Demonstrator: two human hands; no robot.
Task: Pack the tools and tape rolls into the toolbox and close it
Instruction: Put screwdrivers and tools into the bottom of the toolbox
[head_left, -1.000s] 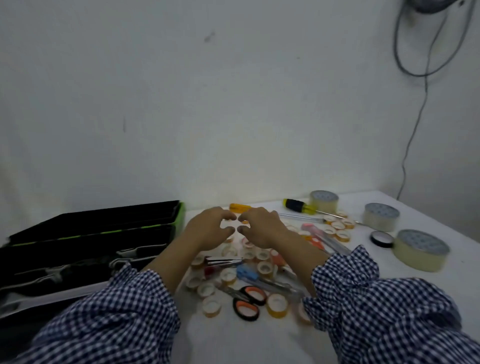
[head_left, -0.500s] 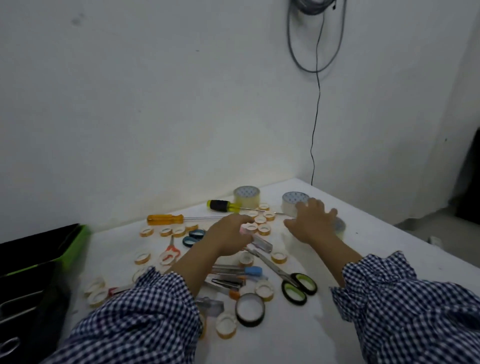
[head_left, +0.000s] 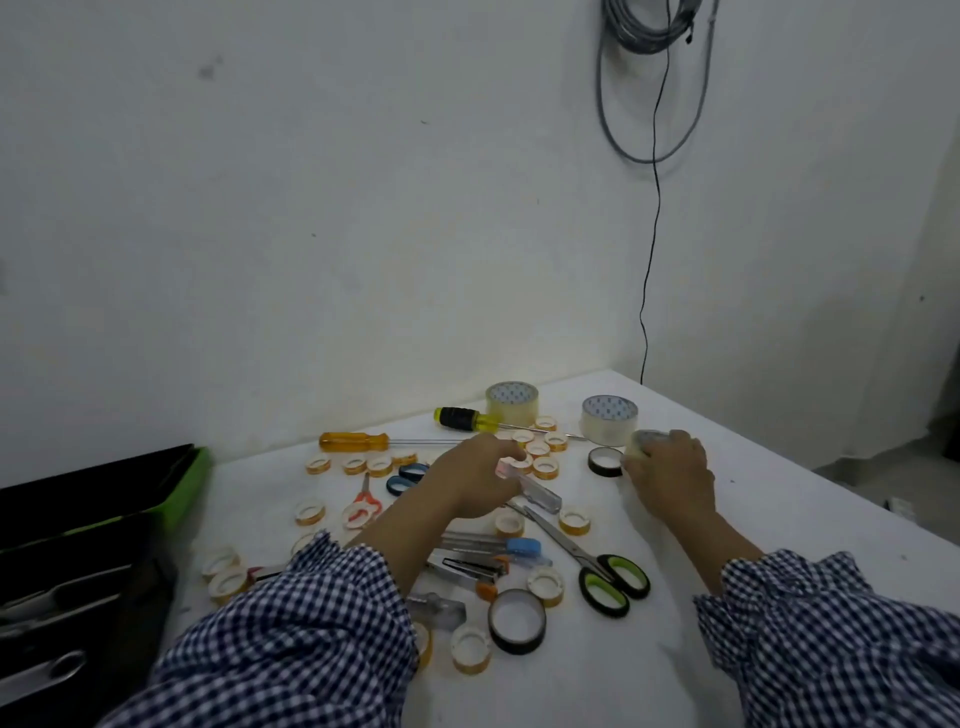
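The open black toolbox (head_left: 98, 525) with a green edge sits at the left. Tools and tape rolls lie scattered over the white table (head_left: 779, 525). My right hand (head_left: 670, 480) grips a large clear tape roll (head_left: 644, 440) at the right, mostly hiding it. My left hand (head_left: 467, 486) is curled over the pink end of a clear-handled screwdriver (head_left: 540, 493) in the middle of the pile. Two more large rolls (head_left: 511, 402) (head_left: 609, 418) stand at the back. An orange-handled screwdriver (head_left: 356, 441) and a yellow-black one (head_left: 467, 418) lie near the wall.
Green-handled scissors (head_left: 613, 579), red scissors (head_left: 363, 501) and blue scissors (head_left: 408, 475) lie among several small orange-cored tape rolls (head_left: 545, 467). Two black tape rolls (head_left: 517, 621) (head_left: 605, 461) and a blue-capped tool (head_left: 519, 546) are there too. A cable (head_left: 649, 291) hangs down the wall.
My view swung right, away from the toolbox. My right hand moved from the middle of the pile to the large roll at the right; my left hand stayed over the pile.
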